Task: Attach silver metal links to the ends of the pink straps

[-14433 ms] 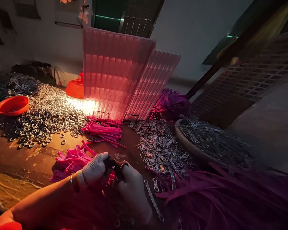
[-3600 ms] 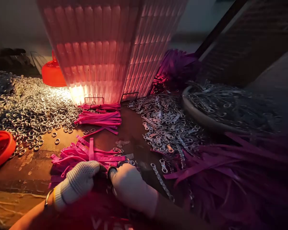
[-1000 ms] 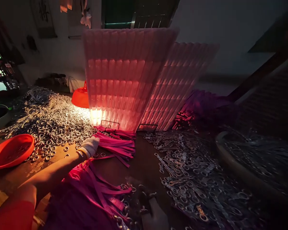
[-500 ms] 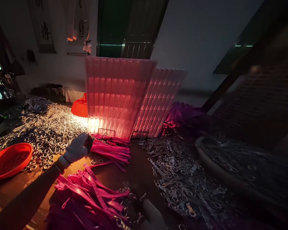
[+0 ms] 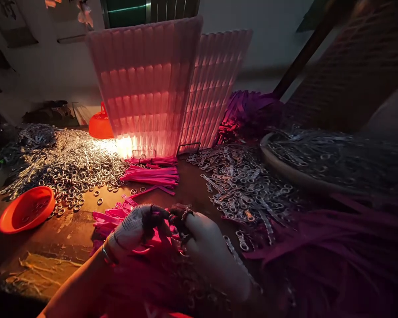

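Note:
My left hand, in a dotted fingerless-looking glove with dark fingertips, is closed in a pinch over a heap of pink straps. Against its fingertips sits my right hand, also closed, its fingers curled and dark. Small dark metal pieces show around the right fingers, but what either hand grips is too dim to make out. Beyond the hands lies a flatter bundle of pink straps. Loose metal rings are heaped to the left, and metal clasps with ringed ends spread to the right.
Two ribbed translucent panels stand in wire holders at the back. A red lamp lights the rings. An orange bowl sits at left, a wide round tray at right. Purple straps lie near right.
My left hand has come back from the ring pile and bundle toward me and met my right hand, which rose from the near straps. The view has tilted down.

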Demonstrator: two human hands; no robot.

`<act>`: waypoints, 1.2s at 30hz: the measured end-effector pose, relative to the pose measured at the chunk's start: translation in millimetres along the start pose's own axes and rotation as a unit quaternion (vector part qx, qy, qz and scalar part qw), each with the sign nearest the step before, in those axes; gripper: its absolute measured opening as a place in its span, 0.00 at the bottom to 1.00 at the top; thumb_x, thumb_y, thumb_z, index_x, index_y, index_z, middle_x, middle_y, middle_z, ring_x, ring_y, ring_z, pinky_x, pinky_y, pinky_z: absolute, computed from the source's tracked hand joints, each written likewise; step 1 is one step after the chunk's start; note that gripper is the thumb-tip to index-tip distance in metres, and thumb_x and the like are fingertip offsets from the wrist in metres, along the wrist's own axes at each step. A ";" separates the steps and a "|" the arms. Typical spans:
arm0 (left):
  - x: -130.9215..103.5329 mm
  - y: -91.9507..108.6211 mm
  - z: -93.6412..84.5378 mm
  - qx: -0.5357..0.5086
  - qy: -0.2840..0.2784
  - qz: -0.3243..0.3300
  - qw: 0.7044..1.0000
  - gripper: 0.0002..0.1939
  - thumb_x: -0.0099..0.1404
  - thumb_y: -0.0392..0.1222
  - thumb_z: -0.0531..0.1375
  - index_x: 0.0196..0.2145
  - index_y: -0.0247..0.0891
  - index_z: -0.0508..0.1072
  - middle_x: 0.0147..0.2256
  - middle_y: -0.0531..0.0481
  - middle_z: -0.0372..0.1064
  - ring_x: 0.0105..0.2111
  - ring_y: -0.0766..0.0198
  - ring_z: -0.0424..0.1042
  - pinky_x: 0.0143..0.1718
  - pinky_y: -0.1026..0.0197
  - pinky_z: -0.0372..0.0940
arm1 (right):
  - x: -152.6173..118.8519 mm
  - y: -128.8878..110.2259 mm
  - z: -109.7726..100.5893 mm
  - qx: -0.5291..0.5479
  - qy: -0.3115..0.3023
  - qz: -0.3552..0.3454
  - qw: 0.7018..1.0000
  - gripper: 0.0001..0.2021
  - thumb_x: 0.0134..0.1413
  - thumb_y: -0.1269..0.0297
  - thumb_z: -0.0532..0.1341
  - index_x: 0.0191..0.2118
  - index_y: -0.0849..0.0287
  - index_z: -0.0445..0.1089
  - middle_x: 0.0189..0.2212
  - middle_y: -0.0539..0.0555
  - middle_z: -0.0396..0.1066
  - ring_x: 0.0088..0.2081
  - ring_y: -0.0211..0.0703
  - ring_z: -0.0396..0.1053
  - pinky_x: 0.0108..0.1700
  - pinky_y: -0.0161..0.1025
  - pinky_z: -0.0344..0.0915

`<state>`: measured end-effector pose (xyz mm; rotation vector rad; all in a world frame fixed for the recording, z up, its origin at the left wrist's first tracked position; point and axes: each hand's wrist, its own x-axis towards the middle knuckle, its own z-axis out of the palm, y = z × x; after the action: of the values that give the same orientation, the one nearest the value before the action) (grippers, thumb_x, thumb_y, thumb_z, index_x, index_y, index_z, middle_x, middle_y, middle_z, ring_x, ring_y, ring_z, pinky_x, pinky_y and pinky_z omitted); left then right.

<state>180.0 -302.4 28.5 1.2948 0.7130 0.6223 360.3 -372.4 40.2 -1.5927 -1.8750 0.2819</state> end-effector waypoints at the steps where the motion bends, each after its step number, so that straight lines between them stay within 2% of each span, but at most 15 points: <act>1: -0.7 -0.8 2.1 -0.001 -0.015 -0.007 1.000 0.19 0.66 0.54 0.60 0.38 0.32 0.73 0.29 0.42 0.77 0.13 0.75 0.56 0.13 0.70 0.47 | -2.1 -1.2 -3.4 -0.036 -0.017 0.009 0.999 0.12 0.49 0.78 0.54 0.34 0.59 0.73 0.31 0.54 0.73 0.34 0.43 0.67 0.35 0.37 0.56; 3: -0.8 -0.8 4.9 0.010 -0.026 -0.024 0.999 0.18 0.67 0.53 0.58 0.33 0.33 0.72 0.25 0.45 0.74 0.14 0.73 0.58 0.14 0.70 0.48 | -4.5 -3.3 -8.5 -0.108 -0.048 0.007 0.993 0.10 0.46 0.79 0.55 0.29 0.60 0.70 0.29 0.54 0.72 0.32 0.42 0.64 0.33 0.38 0.51; 6: 1.3 0.3 6.4 0.046 -0.024 -0.029 0.998 0.18 0.68 0.52 0.57 0.28 0.34 0.70 0.18 0.51 0.66 0.15 0.71 0.59 0.16 0.69 0.50 | -5.9 -6.7 -12.7 -0.200 -0.063 -0.036 0.977 0.08 0.43 0.80 0.56 0.28 0.60 0.69 0.29 0.56 0.71 0.30 0.43 0.62 0.33 0.41 0.47; 9: 2.6 5.8 6.8 0.110 -0.032 -0.018 0.993 0.17 0.66 0.49 0.57 0.26 0.34 0.68 0.17 0.55 0.61 0.16 0.72 0.56 0.18 0.68 0.49 | -9.5 -9.4 -13.8 -0.265 -0.051 -0.098 0.958 0.09 0.45 0.81 0.56 0.26 0.60 0.67 0.28 0.57 0.68 0.30 0.44 0.60 0.33 0.43 0.45; 13: 1.6 19.6 7.3 0.247 -0.061 -0.002 0.967 0.11 0.62 0.41 0.57 0.24 0.33 0.69 0.20 0.55 0.61 0.20 0.72 0.56 0.21 0.68 0.49 | -18.1 -7.0 -9.0 -0.304 -0.002 -0.173 0.937 0.10 0.50 0.81 0.55 0.25 0.59 0.65 0.26 0.58 0.66 0.29 0.45 0.58 0.32 0.44 0.44; 17: 4.8 20.2 7.6 0.344 -0.136 0.029 0.929 0.11 0.63 0.41 0.58 0.26 0.33 0.73 0.23 0.54 0.66 0.24 0.70 0.59 0.25 0.67 0.53 | -22.0 2.6 5.7 -0.244 0.000 -0.121 0.962 0.08 0.45 0.79 0.56 0.27 0.60 0.67 0.27 0.56 0.67 0.29 0.44 0.57 0.32 0.43 0.45; 20: 9.6 10.5 9.3 0.382 -0.135 0.041 0.913 0.06 0.60 0.37 0.58 0.27 0.34 0.73 0.26 0.52 0.69 0.26 0.68 0.62 0.27 0.66 0.54 | -20.3 6.1 14.7 -0.222 -0.007 -0.060 0.973 0.08 0.41 0.78 0.56 0.29 0.61 0.69 0.29 0.58 0.69 0.30 0.45 0.60 0.33 0.42 0.48; 23: 9.4 3.0 12.2 0.295 -0.093 0.010 0.951 0.08 0.61 0.38 0.56 0.28 0.34 0.73 0.24 0.52 0.68 0.24 0.68 0.60 0.26 0.66 0.55 | -16.5 1.6 10.5 -0.234 -0.036 0.011 0.971 0.10 0.42 0.79 0.56 0.31 0.62 0.70 0.35 0.61 0.71 0.34 0.47 0.64 0.35 0.42 0.52; 26: 3.4 -0.7 14.2 0.211 -0.031 -0.014 0.977 0.13 0.64 0.46 0.57 0.30 0.33 0.74 0.22 0.52 0.65 0.22 0.69 0.59 0.25 0.66 0.55 | -12.4 -6.8 -3.4 -0.206 -0.128 0.052 0.969 0.13 0.44 0.81 0.56 0.36 0.62 0.70 0.39 0.60 0.73 0.38 0.46 0.68 0.36 0.39 0.54; 28: -0.4 -4.9 14.2 0.233 -0.023 0.011 0.972 0.15 0.64 0.48 0.58 0.31 0.33 0.75 0.23 0.51 0.67 0.24 0.67 0.62 0.26 0.65 0.56 | -10.1 -10.3 -10.0 -0.190 -0.188 0.065 0.961 0.15 0.46 0.81 0.56 0.40 0.62 0.70 0.39 0.59 0.75 0.38 0.46 0.71 0.35 0.38 0.54; 31: -1.7 -16.1 13.3 0.328 -0.030 0.063 0.942 0.13 0.65 0.43 0.55 0.30 0.34 0.76 0.28 0.48 0.73 0.29 0.63 0.67 0.30 0.63 0.59 | -8.7 -8.9 -7.9 -0.206 -0.226 0.077 0.949 0.13 0.50 0.78 0.56 0.42 0.63 0.70 0.35 0.60 0.76 0.36 0.47 0.74 0.32 0.38 0.53; 33: -1.0 -23.9 13.9 0.389 -0.035 0.075 0.917 0.11 0.63 0.38 0.54 0.28 0.34 0.75 0.28 0.47 0.74 0.30 0.61 0.68 0.32 0.63 0.59 | -10.5 -5.2 -0.5 -0.229 -0.238 0.051 0.943 0.10 0.53 0.76 0.56 0.41 0.64 0.70 0.33 0.62 0.77 0.35 0.49 0.75 0.30 0.39 0.53; 36: -1.7 -26.7 16.5 0.422 -0.053 0.075 0.902 0.10 0.61 0.33 0.53 0.27 0.35 0.74 0.29 0.46 0.75 0.30 0.60 0.69 0.32 0.63 0.59 | -16.2 -1.3 9.5 -0.249 -0.257 -0.007 0.934 0.08 0.57 0.71 0.56 0.41 0.66 0.70 0.31 0.64 0.76 0.33 0.52 0.75 0.28 0.40 0.51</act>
<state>192.0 -318.7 4.4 2.1858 0.8320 0.3519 354.3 -385.6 28.2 -1.9735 -2.5091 0.2431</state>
